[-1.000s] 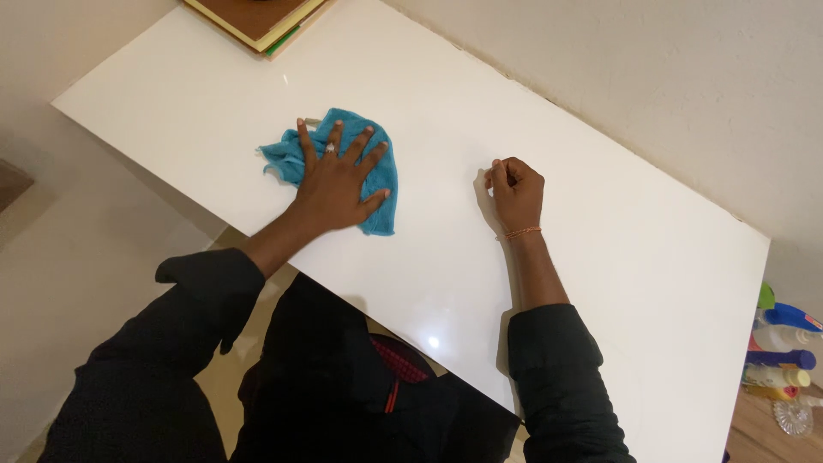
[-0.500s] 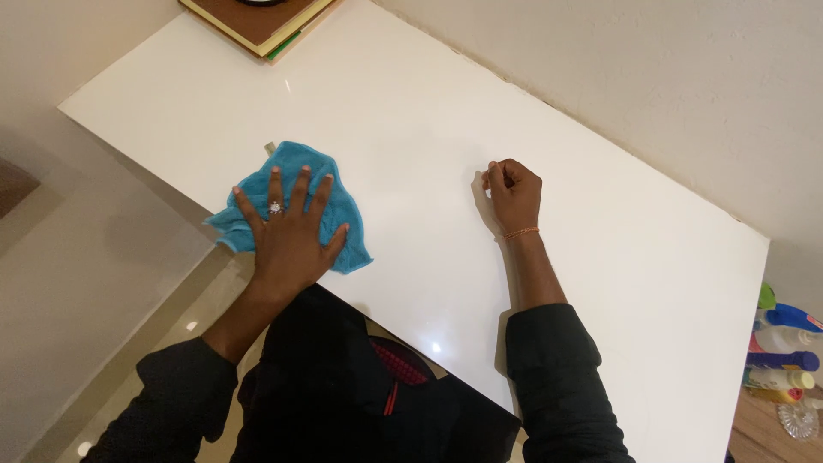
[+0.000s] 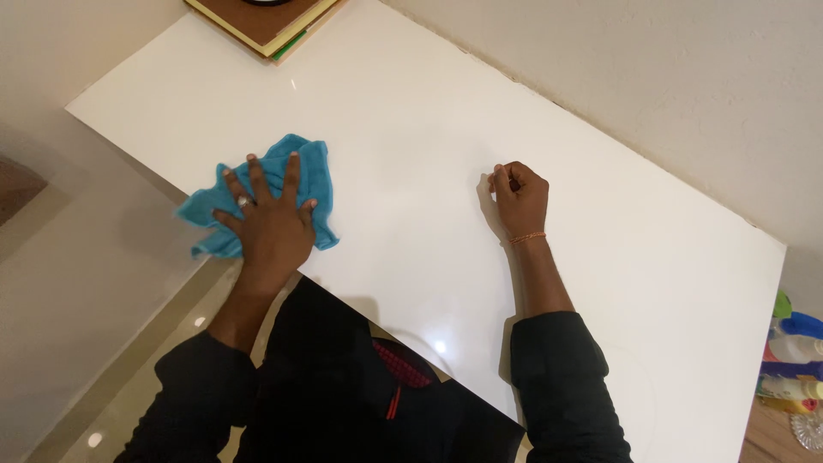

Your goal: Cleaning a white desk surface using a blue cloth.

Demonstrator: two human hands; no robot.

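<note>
The left hand (image 3: 267,225) lies flat with fingers (image 3: 291,176) spread, pressing a blue cloth (image 3: 304,171) at the tabletop (image 3: 600,257) near edge, one corner hanging over. The right hand (image 3: 519,199) rests well apart as a loose fist, fingers curled on nothing, forearm stretched across the tabletop.

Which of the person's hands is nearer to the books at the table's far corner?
Left. The left hand lies flat on the blue cloth at the near edge, below the books. The right hand rests as a fist mid-table, farther from them.
</note>
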